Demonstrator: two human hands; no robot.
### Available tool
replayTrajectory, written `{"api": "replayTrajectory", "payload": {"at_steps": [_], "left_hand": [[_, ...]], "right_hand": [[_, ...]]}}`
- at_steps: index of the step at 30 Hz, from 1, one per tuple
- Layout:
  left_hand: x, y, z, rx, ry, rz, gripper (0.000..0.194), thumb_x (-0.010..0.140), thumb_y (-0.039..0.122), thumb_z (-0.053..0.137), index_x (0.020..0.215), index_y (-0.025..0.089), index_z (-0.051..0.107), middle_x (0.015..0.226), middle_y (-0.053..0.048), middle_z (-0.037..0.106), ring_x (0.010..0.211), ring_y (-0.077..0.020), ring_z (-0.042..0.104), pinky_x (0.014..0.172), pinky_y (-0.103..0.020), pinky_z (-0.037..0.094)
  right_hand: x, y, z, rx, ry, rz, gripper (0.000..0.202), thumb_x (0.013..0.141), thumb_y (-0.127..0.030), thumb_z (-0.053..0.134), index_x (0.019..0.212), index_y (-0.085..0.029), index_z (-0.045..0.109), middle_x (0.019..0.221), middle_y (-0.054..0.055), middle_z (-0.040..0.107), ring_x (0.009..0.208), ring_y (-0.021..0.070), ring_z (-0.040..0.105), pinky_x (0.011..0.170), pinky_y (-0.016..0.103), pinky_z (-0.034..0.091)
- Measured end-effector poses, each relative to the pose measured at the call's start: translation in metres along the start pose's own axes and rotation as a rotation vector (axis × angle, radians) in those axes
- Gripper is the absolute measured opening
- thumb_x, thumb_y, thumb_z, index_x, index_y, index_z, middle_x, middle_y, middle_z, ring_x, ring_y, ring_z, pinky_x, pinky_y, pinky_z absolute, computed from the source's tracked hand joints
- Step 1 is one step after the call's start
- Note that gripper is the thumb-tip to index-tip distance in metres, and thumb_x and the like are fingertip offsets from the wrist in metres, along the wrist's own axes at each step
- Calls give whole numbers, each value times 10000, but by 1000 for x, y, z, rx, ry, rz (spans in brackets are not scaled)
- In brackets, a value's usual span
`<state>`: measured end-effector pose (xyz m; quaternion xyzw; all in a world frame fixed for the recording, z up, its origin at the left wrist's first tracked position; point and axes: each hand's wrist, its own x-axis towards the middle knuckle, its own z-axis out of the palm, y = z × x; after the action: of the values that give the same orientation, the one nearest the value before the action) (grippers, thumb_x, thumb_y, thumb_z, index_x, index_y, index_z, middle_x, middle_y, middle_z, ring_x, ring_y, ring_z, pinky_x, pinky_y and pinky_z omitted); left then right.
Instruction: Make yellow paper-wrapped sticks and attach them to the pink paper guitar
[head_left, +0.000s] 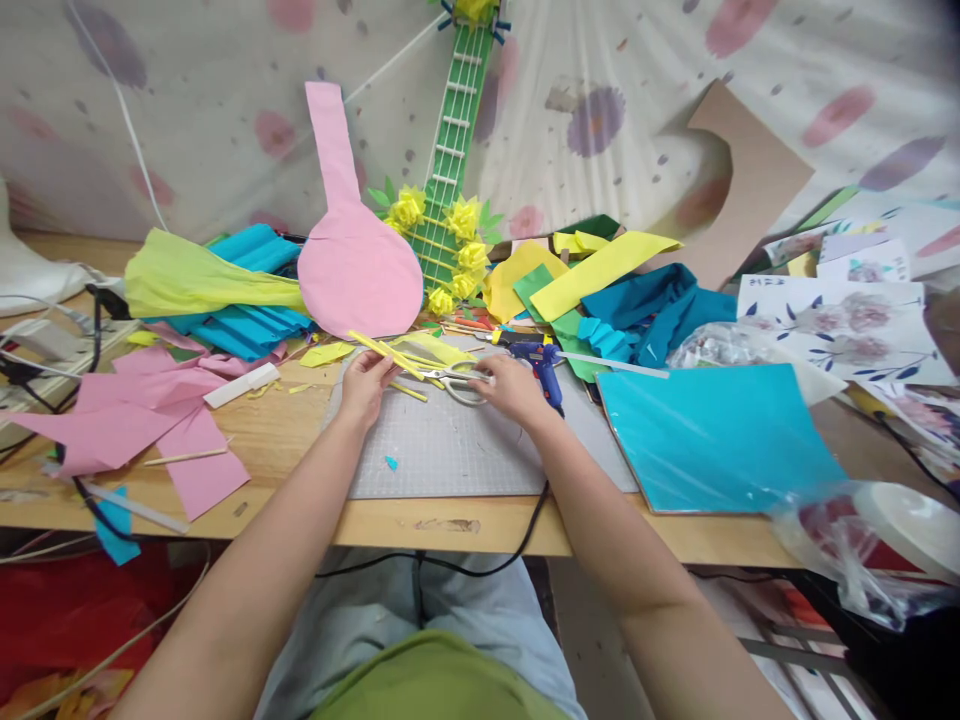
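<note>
My left hand pinches several thin yellow paper strips above the grey cutting mat. In my right hand is a pair of scissors with pale handles, its blades pointing left and meeting the strips. Whether the blades are parted, I cannot tell. One yellow strip hangs lower, just over the mat. A blue glue gun lies right beside my right hand, with a white glue stick extending from it. A small blue paper scrap rests on the mat.
A pink paper banjo shape and a green paper guitar neck with yellow flowers lean at the back. Pink paper lies left, a blue sheet right. A black cable crosses the table's front edge. Tape rolls sit far right.
</note>
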<state>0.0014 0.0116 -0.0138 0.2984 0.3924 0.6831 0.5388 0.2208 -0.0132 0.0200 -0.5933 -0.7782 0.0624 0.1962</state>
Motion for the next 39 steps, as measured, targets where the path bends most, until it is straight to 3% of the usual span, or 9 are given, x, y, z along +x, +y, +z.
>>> {"api": "replayTrajectory", "payload": {"at_steps": [3,6,10,14,19,22,25,30,39], "left_hand": [[-3,0,0,-3,-1,21,234,518,183,738,640,136,543,670,20,577,680,-93,572,804,-341,484],[-4,-2,2,-4,-11,22,240,515,188,741,658,137,555,693,13,582,699,-96,573,805,-340,486],[-4,-4,3,-8,-11,22,253,511,193,744,673,137,558,715,8,582,709,-99,573,804,-344,486],[-4,-4,1,-3,-6,38,251,524,192,738,684,139,553,732,10,574,726,-102,573,814,-354,481],[-4,-5,-1,0,-12,40,235,538,185,728,685,137,550,735,11,567,744,-108,572,831,-362,469],[-5,-5,0,-8,-40,31,234,540,186,726,693,139,555,733,9,580,731,-102,575,829,-345,469],[-6,-4,2,-3,-88,19,240,543,189,726,712,143,563,740,4,594,727,-103,583,823,-329,470],[-8,-1,1,9,-100,14,247,541,186,731,718,147,563,724,7,594,718,-107,587,815,-327,469],[-9,0,2,19,-106,28,245,538,198,735,703,145,562,732,5,598,715,-103,587,816,-325,475]], "right_hand": [[-19,23,-21,81,-116,152,293,758,-448,501,767,-183,625,784,42,649,697,140,565,600,235,373],[-32,51,-44,13,-312,428,478,717,-604,445,578,-167,579,586,57,604,553,145,536,512,245,336],[-31,77,-50,-130,-97,562,545,629,-705,452,662,-176,581,658,75,609,625,188,549,520,258,344],[-16,81,-24,54,8,469,528,623,-630,529,847,-159,608,814,96,636,741,207,576,615,271,398],[-10,76,-3,333,194,597,494,634,-566,551,856,-130,624,813,111,639,747,216,580,621,293,420],[-14,68,-10,655,228,500,499,614,-566,578,836,-120,610,750,84,623,632,155,549,518,244,394],[-15,51,-21,863,118,283,475,627,-541,599,858,-125,592,696,46,593,552,100,494,473,214,364],[-8,15,-22,740,-172,156,458,607,-538,629,828,-137,622,494,-27,476,447,76,403,433,210,322],[-10,8,3,630,-79,109,483,632,-531,606,914,-142,657,645,9,594,632,130,526,598,230,412]]}}
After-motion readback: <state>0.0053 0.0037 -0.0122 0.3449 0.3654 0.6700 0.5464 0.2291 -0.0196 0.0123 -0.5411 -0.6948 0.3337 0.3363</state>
